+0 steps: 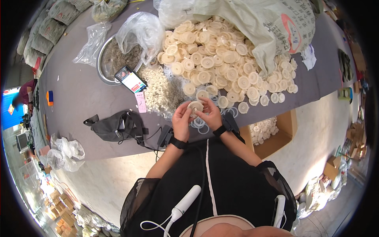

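Between both hands I hold a round cream plastic disc [195, 105] with a raised centre, above the table's front edge. My left hand [182, 120] grips its left side, fingers closed around the rim. My right hand [212, 117] pinches it from the right, thumb near the centre. A large heap of similar cream discs [221, 55] spreads just beyond. Small cream plastic pieces [156, 87] lie in a pile to the left, beside a greyish pile of tiny parts [173, 93]. Clear rings [202, 127] rest on the edge below my hands.
A metal bowl [98, 65] with grey small parts and a plastic bag stands at the back left, a phone [130, 79] by its rim. A black bag [118, 126] lies left. A woven sack [272, 29] covers the heap's back. A cardboard box [293, 126] of cream parts sits at right.
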Action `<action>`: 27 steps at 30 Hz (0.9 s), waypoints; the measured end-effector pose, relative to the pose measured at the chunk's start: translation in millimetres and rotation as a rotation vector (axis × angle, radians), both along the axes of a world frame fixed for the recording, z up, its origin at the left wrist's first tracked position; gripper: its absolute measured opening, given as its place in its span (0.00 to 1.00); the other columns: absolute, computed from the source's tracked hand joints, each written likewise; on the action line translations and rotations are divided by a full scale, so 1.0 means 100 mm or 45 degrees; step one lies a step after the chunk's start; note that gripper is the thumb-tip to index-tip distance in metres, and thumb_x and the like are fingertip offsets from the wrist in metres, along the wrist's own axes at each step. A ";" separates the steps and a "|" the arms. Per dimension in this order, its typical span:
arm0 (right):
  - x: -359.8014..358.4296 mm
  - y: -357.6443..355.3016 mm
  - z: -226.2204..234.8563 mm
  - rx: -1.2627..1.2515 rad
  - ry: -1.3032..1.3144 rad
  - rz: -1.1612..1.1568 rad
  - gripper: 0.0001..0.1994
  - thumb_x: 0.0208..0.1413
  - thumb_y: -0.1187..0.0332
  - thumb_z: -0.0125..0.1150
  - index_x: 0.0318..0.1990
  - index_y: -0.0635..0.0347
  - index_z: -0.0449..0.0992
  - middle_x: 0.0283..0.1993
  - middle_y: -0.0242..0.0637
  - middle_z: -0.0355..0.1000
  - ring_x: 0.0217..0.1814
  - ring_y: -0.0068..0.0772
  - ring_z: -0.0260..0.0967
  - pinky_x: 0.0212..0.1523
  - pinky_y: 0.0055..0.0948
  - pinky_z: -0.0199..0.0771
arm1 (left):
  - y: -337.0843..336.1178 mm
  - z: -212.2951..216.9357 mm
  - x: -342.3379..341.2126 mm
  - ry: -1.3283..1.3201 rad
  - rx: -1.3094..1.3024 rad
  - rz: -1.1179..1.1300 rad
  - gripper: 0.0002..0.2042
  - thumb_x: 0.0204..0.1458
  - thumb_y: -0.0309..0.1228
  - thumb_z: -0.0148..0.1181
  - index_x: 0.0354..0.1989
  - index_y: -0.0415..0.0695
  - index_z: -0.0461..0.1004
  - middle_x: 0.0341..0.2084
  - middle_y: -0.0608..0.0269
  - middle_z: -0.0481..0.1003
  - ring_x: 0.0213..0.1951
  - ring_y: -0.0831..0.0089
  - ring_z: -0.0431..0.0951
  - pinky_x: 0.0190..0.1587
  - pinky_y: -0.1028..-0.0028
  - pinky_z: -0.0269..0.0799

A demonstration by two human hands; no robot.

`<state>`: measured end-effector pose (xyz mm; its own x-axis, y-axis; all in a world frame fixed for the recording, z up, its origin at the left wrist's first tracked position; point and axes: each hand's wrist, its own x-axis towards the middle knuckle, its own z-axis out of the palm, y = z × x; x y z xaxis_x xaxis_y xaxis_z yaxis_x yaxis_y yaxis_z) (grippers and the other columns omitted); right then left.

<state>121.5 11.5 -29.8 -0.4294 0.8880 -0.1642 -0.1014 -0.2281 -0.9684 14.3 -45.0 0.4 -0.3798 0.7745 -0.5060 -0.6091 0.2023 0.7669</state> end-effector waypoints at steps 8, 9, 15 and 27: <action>0.06 0.10 0.29 0.851 -0.459 0.121 0.13 0.34 0.74 0.62 0.33 0.56 0.74 0.28 0.34 0.64 0.31 0.34 0.63 0.30 0.26 0.64 | -0.03 -0.05 -0.04 -0.087 -0.015 0.058 0.11 0.50 0.25 0.46 0.42 0.40 0.65 0.36 0.64 0.71 0.32 0.82 0.71 0.28 0.85 0.70; 0.07 0.12 0.30 0.951 -0.503 0.124 0.13 0.33 0.74 0.63 0.32 0.56 0.74 0.28 0.35 0.64 0.30 0.34 0.63 0.29 0.27 0.64 | -0.03 -0.05 -0.04 -0.057 -0.014 0.053 0.11 0.50 0.25 0.46 0.42 0.40 0.65 0.35 0.64 0.71 0.33 0.82 0.71 0.28 0.85 0.70; 0.06 0.09 0.35 1.127 -0.593 0.137 0.09 0.35 0.71 0.61 0.29 0.54 0.73 0.28 0.33 0.65 0.29 0.34 0.63 0.28 0.29 0.64 | 0.00 -0.03 -0.01 0.111 0.084 0.068 0.10 0.50 0.23 0.46 0.41 0.38 0.65 0.35 0.63 0.70 0.33 0.81 0.71 0.31 0.85 0.68; 0.09 0.00 0.20 0.270 -0.280 0.172 0.08 0.42 0.75 0.58 0.33 0.63 0.73 0.26 0.34 0.70 0.24 0.21 0.67 0.24 0.18 0.65 | 0.03 0.04 0.04 0.268 0.182 0.060 0.11 0.48 0.20 0.48 0.42 0.35 0.64 0.35 0.61 0.70 0.34 0.79 0.71 0.35 0.83 0.67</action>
